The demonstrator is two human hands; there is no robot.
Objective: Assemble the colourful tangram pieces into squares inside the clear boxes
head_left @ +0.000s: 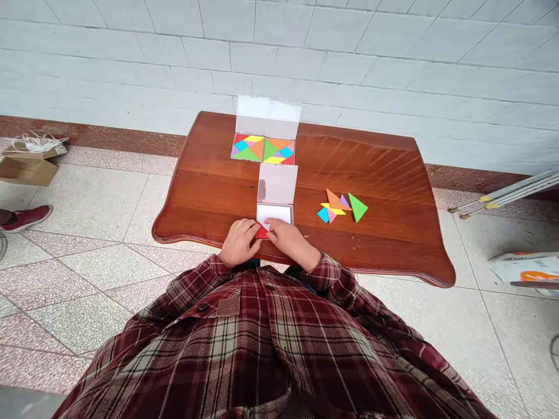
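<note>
Looking down from the head cam, there's a reddish wooden table (371,174) with three flip-open puzzle cases lined up on it. The two far ones, a left filled case (247,147) and a right filled case (278,151), look fully packed with colorful tangram tiles, so that part seems done. The nearest one, the open case (273,214), sits right at the table's near edge and shows mostly bare white inside, so it looks like the one left to fill. A red piece (262,231) pokes out at its lower corner, partly under the hands. The left hand (239,243) is curled loosely by that corner, and the right hand (290,241) has its fingers (271,224) down on the case. Neither looks clenched, but I can't tell if they're gripping the piece. The loose tiles (340,206) lie in a small heap to the right.
</note>
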